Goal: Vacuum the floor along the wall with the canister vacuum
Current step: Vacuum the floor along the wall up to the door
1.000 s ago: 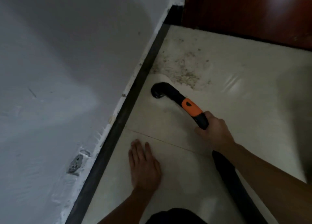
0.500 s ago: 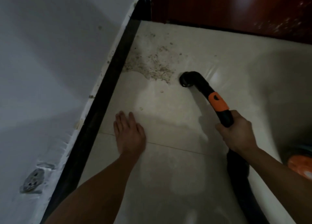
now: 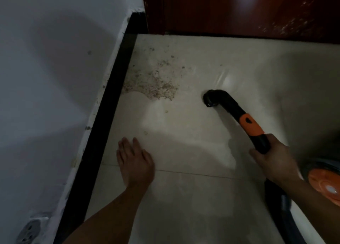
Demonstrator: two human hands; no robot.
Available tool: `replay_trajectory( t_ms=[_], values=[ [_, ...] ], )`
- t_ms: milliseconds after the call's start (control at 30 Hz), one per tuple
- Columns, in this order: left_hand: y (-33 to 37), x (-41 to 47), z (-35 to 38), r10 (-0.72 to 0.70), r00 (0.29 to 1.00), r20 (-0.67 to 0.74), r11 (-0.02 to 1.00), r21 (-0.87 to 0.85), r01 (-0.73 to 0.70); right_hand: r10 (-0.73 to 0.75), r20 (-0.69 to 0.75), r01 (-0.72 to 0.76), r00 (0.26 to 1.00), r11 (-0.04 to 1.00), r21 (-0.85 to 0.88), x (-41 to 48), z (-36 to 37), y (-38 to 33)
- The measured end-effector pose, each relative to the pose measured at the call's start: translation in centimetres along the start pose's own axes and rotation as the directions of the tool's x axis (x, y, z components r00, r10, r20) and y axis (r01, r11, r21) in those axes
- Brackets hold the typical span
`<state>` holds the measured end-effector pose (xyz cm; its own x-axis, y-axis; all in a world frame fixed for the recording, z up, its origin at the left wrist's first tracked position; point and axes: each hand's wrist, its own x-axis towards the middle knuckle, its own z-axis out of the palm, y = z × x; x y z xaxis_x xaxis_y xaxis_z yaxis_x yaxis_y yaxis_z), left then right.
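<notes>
Gripping the black-and-orange plastic vacuum wand (image 3: 251, 126), your right hand (image 3: 276, 163) holds its nozzle (image 3: 210, 98) apart from the gritty debris patch (image 3: 152, 86) beside the black baseboard (image 3: 110, 111); your left hand (image 3: 135, 162) rests flat on the pale tile floor (image 3: 202, 197). Sweeping in fast could scatter grit.

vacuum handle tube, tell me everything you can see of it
The vacuum handle tube is a curved, black, plastic-looking pipe with an orange band midway. Its bent open end points down at the pale floor tile, right of the debris patch, apart from it. The right hand grips its lower end, where a black hose continues.
</notes>
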<state>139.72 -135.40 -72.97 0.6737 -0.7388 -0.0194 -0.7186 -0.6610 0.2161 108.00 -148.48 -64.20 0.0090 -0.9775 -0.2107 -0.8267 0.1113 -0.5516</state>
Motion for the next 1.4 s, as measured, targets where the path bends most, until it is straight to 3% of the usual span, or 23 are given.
replay_trajectory(
  t_ms=[200, 433, 633, 867, 1033, 1200, 1400],
  values=[
    [0.4, -0.1, -0.2, 0.002, 1.000, -0.030, 1.000, 0.001, -0.002, -0.101, 0.138, 0.091, 0.985, 0.993, 0.079, -0.8, 2.4, -1.5],
    [0.2, -0.1, 0.1, 0.003, 0.999, -0.040, 1.000, 0.010, -0.003, -0.065, 0.020, 0.064, 0.998, 0.997, 0.039, 2.2, 2.2, -2.9],
    [0.3, -0.1, 0.0, -0.005, 1.000, -0.025, 1.000, 0.007, 0.006, -0.181, 0.170, 0.163, 0.969, 0.980, 0.116, 0.3, 4.2, -3.7],
    [0.0, 0.0, 0.3, -0.005, 1.000, -0.002, 1.000, 0.016, 0.005, -0.089, 0.003, 0.088, 0.996, 0.993, 0.080, 2.4, 3.7, -4.3],
    [0.2, -0.1, 0.1, 0.006, 0.999, -0.032, 1.000, -0.001, -0.006, -0.227, 0.187, 0.205, 0.956, 0.970, 0.131, 0.8, 5.7, -5.7],
    [0.2, 0.1, 0.1, 0.014, 0.998, -0.056, 1.000, -0.007, -0.015, -0.145, 0.018, 0.144, 0.989, 0.988, 0.057, 3.0, 5.7, -6.5],
    [0.0, 0.0, 0.5, 0.018, 0.999, -0.026, 1.000, 0.018, -0.018, -0.253, 0.185, 0.244, 0.950, 0.967, 0.070, 2.6, 7.2, -8.5]
  ],
)
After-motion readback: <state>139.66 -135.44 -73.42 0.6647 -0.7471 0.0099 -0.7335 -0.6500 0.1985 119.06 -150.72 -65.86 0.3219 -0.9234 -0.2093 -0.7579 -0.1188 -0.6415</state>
